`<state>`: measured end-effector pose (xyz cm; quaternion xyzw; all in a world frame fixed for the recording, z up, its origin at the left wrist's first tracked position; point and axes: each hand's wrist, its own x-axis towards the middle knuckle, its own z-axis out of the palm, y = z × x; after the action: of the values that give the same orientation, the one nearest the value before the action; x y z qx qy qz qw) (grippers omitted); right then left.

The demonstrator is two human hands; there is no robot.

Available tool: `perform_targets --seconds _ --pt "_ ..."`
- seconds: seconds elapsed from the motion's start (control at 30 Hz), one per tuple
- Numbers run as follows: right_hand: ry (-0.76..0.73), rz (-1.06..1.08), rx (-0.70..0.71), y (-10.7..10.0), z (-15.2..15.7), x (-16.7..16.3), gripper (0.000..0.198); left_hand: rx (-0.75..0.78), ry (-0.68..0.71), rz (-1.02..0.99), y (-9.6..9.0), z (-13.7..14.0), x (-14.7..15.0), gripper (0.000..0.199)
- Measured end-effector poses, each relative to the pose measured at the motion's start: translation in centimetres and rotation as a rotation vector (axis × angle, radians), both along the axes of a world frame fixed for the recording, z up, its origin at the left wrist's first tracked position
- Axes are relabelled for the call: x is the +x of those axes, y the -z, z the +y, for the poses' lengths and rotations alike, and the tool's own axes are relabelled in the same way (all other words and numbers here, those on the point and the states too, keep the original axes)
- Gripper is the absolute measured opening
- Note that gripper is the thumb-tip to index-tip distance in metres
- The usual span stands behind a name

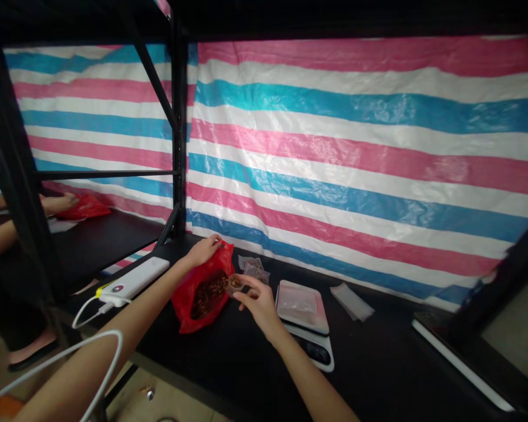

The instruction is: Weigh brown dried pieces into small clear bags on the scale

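A red plastic bag [185,300] lies on the black shelf with its mouth spread toward me. Inside it are many small brown dried pieces [209,295]. My left hand [205,249] pinches the bag's upper rim. At the bag's right edge, my right hand [259,298] grips a small clear cup [234,283] between thumb and fingers, and some brown pieces show in the cup. Just behind this hand lie small filled sachets [255,270]. To its right stands a white kitchen scale [324,344] with a flat translucent sachet [297,298] on its platform.
Flat translucent sachets [352,302] lie right of the scale. A white power strip [136,276] with a cable sits left of the bag. A white-edged flat object [462,360] is far right. Black posts [179,117] frame the shelf; another person's hand [59,203] touches a red bag at left.
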<state>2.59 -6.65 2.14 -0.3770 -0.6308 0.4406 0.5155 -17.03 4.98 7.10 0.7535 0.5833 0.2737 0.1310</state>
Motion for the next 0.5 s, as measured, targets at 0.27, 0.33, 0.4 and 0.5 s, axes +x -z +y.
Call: perform_targets --seconds 0.27,0.33,0.4,0.5 --pt "0.361 -0.075 0.042 -0.9 -0.4 15.0 0.049 0.153 0.540 0.077 -2.3 -9.4 7.9 0.055" --pt "0.445 -0.041 0.034 -0.4 -0.1 17.6 0.054 0.118 0.718 0.053 -1.7 -10.9 11.3 0.056" --pt "0.497 -0.058 0.010 0.0 -0.1 19.3 0.056 0.060 0.782 0.042 -0.1 -11.3 14.7 0.064" --pt "0.495 -0.091 0.006 0.1 -0.2 20.2 0.054 0.057 0.752 0.021 2.8 -10.5 18.7 0.079"
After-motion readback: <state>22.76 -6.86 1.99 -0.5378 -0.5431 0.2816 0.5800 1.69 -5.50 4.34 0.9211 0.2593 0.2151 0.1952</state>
